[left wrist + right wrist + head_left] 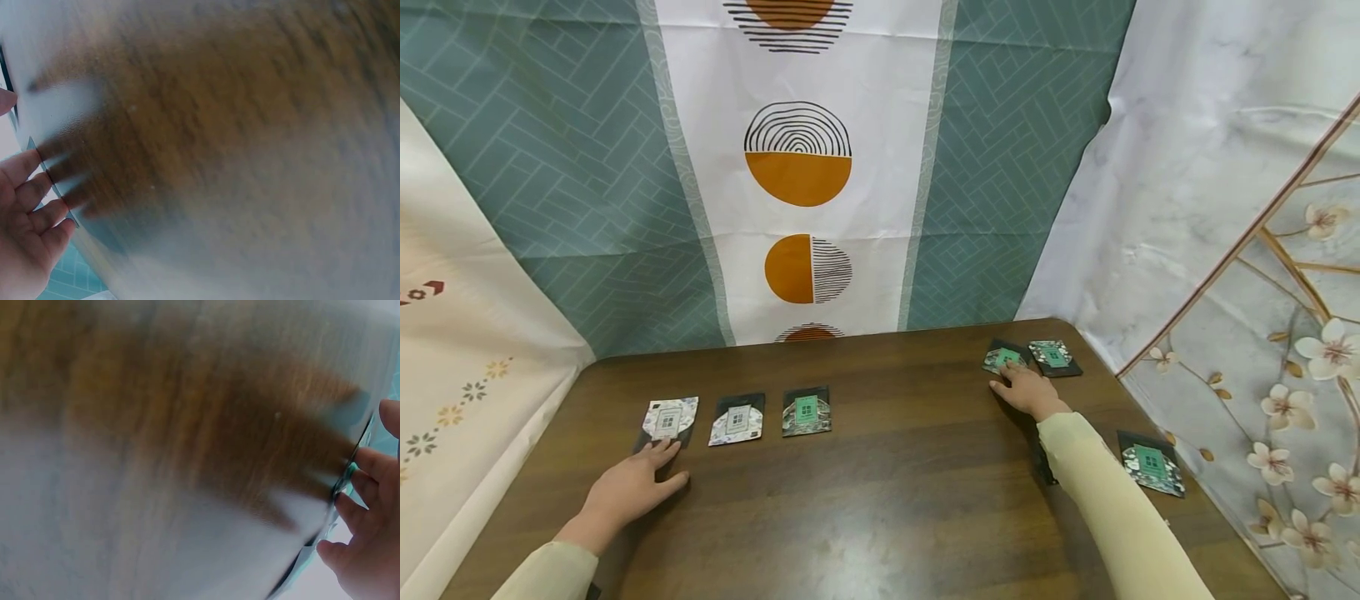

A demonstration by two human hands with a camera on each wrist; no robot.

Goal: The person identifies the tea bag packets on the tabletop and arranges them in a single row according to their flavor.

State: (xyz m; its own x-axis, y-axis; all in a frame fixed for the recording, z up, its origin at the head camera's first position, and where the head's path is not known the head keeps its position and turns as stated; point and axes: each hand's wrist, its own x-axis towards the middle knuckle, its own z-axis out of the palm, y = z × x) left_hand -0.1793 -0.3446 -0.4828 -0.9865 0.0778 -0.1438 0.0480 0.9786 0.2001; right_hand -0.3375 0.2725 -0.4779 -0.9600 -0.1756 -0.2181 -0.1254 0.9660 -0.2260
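My left hand (636, 487) rests its fingertips on the near edge of a black-and-white flat packet (672, 418) with a pale label, at the table's left. In the left wrist view, the fingers (47, 215) lie extended along that packet's edge. Far to the right, my right hand (1028, 392) touches a black packet with a green label (1002, 356) and covers part of it. The right wrist view has its fingers (350, 512) spread at the packet's edge. Beside that packet lies another green-labelled packet (1055, 357), tilted, close to the fingers.
Right of the left hand lie a white-labelled packet (737, 419) and a green-labelled packet (807, 411). Another green-labelled packet (1151, 463) sits near the right edge. A dark item (1045, 468) is mostly hidden beneath the right sleeve. Patterned cloths (985, 167) surround the brown wooden table (880, 467).
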